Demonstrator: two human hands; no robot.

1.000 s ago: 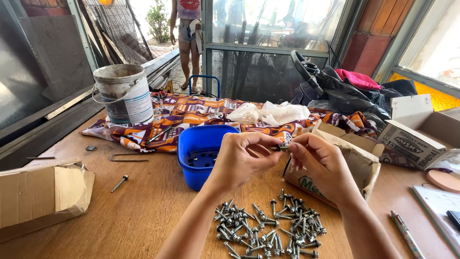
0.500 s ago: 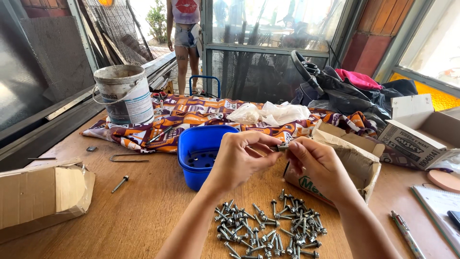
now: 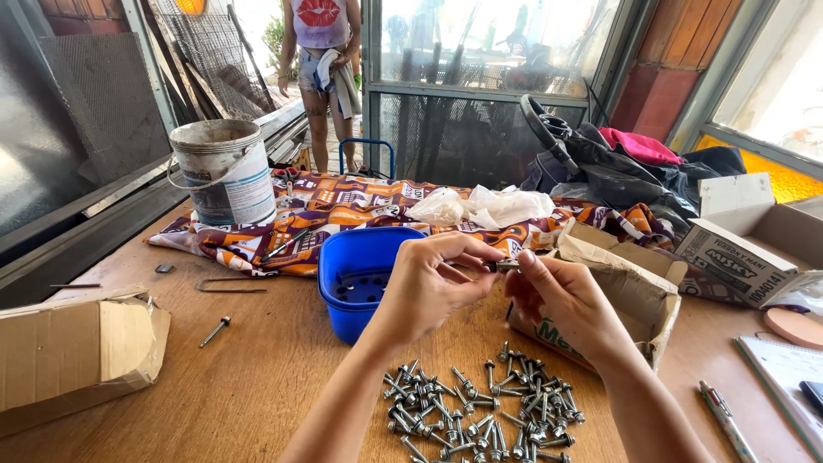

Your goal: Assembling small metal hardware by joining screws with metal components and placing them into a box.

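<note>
— Above the blue tub [image 3: 360, 283], just over the table [image 3: 257, 377]: left hand [image 3: 424, 287] and right hand [image 3: 561, 300] meeting fingertip to fingertip, both pinched on one small screw [image 3: 506, 266], held level between them.

— Washer on it yet? Too small to tell from here.

— Same here. Best kept pinched firm on the left, turned lightly on the right, wrists steady, and kept over the tub or the table so a slip lands somewhere findable.

— And the rest of the stock?

— Heaped as a screw pile [image 3: 480, 407] right below the wrists, on bare wood. One stray screw [image 3: 214, 330] off to the left, near the flattened cardboard box [image 3: 77, 351].

— Torn paper packet [image 3: 617, 291] just beside the right hand, open-mouthed. Worth minding the elbow there, and the pile too.

— Agreed. Short reaches only, one piece at a time, nothing swept off the edge.
</note>
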